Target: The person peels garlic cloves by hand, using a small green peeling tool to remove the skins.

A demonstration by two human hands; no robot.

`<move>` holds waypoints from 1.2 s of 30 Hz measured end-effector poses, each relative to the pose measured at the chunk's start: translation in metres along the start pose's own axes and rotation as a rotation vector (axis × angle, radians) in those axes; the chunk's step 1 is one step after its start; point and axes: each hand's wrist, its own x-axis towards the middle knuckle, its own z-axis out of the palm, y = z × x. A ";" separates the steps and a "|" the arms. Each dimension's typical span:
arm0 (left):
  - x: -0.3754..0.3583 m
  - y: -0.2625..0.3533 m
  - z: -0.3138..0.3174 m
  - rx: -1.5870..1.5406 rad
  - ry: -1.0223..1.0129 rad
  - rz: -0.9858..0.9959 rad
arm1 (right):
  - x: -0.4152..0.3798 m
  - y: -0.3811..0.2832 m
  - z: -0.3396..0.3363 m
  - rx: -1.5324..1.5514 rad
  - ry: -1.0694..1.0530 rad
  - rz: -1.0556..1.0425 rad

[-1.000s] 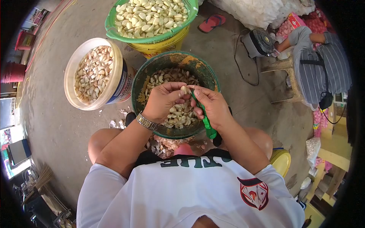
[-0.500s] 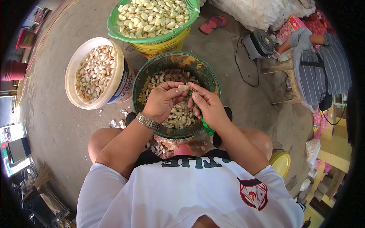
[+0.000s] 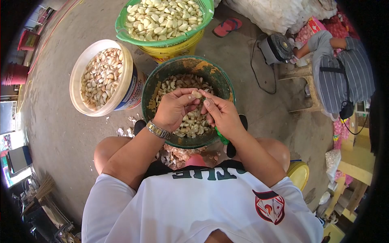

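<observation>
Above a dark green tub [image 3: 147, 87] of garlic cloves, my left hand [image 3: 173, 107] pinches a garlic clove [image 3: 197, 94] between thumb and fingertips. My right hand [image 3: 221, 113] is closed round a green-handled tool [image 3: 221, 137], and its fingertips meet the clove from the other side. The tool's tip is too small to make out. Unpeeled-looking cloves fill a white bucket [image 3: 75, 85] left of the tub. Pale peeled cloves are heaped in a green basket [image 3: 162, 42] on a yellow bucket [image 3: 178, 52].
Peels [image 3: 178, 156] lie on the floor below the tub. A red slipper [image 3: 227, 27] is beyond the basket. At the right, another person [image 3: 344, 77] sits by a plastic stool [image 3: 302, 73] and a dark grey appliance [image 3: 277, 47]. A yellow lid [image 3: 298, 175] is near my right knee.
Both hands have stayed over the tub, with only slight finger movement around the clove. The green handle shows a little less below my right hand.
</observation>
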 end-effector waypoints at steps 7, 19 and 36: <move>-0.001 -0.005 0.003 0.076 0.043 0.004 | -0.001 0.007 0.001 -0.169 0.039 -0.175; -0.001 0.000 0.000 0.032 -0.150 0.017 | 0.000 -0.007 -0.003 0.275 0.077 0.049; -0.002 0.000 0.002 -0.081 -0.085 -0.013 | -0.007 -0.011 -0.002 -0.042 -0.065 -0.018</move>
